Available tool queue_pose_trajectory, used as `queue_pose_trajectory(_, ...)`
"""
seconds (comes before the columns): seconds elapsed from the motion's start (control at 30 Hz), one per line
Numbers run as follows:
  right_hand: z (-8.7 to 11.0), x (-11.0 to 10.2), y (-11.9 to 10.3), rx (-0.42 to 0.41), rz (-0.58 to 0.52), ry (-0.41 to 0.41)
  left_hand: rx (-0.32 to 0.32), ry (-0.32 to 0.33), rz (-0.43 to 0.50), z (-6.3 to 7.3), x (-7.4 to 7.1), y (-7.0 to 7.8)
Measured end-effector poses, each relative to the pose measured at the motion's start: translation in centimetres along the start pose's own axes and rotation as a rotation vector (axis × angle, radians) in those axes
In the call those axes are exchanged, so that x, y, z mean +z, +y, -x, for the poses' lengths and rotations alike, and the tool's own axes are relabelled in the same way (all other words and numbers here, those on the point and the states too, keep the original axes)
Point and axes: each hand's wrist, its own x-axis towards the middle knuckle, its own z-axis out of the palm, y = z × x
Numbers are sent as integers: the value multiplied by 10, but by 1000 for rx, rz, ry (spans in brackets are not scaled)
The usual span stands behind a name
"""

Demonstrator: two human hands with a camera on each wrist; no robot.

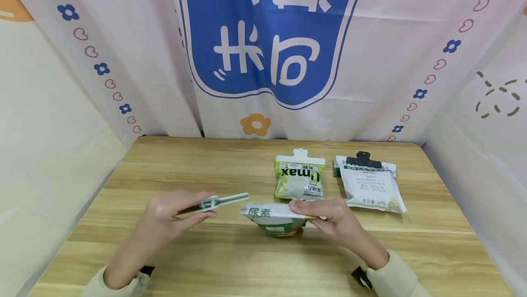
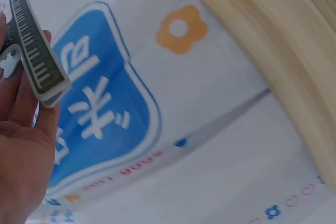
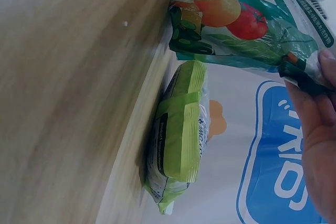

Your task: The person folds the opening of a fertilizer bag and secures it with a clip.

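Observation:
My left hand point(image 1: 174, 212) pinches a bag clip point(image 1: 225, 200) by its handles. In the left wrist view the clip point(image 2: 38, 51) has a long toothed jaw, dark inside with a pale edge. To the right, my right hand point(image 1: 329, 214) grips one end of the top edge of a green and white bag point(image 1: 275, 211). The bag's top is turned up toward the head camera, close to the clip's tip but apart from it. Oranges, a tomato and leafy vegetables are printed on the bag point(image 3: 231, 22), seen in the right wrist view.
Behind the held bag lies a lime-green bag point(image 1: 299, 180) with a white clip on its top. To its right, a white bag point(image 1: 372, 187) wears a black clip point(image 1: 364, 160). The wooden table point(image 1: 214, 260) meets a printed cloth point(image 1: 164, 82) at the back.

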Motion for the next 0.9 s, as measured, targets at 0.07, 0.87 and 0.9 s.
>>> queue_pose_trajectory(0.07,0,0,0,-10,-5,3,44,-6,3,-5,4,8)
queue_pose_trajectory(0.87,3,3,-2,-47,-34,22,279,-61,19,-34,55,42)
queue_pose_trajectory(0.9,3,3,-2,-47,-35,22,270,-76,8,-34,56,44)
